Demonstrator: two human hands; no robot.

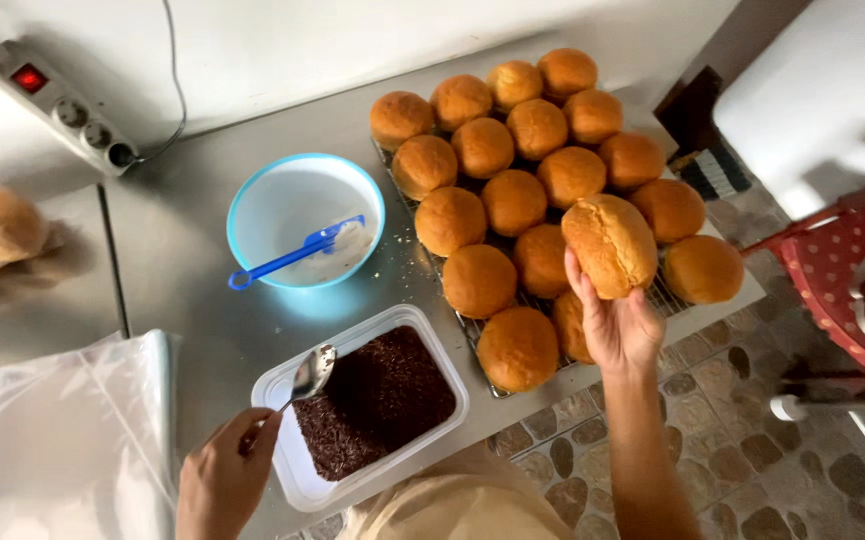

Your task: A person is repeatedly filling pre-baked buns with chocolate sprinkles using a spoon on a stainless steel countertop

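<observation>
Steel table (pixel 203 300), bearing: wire rack (pixel 473 325) of round buns right of the blue bowl (pixel 305 220); sprinkle tub (pixel 363 405) below the bowl; bun (pixel 610 245) gripped in the right hand (pixel 618 325) over the rack; spoon (pixel 310 375) pinched by the left hand (pixel 225 480) at the tub's rim.

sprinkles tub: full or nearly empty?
Partly full. The chocolate sprinkles cover most of the clear tub, but its near left end is bare. The left hand holds a spoon over them.
</observation>
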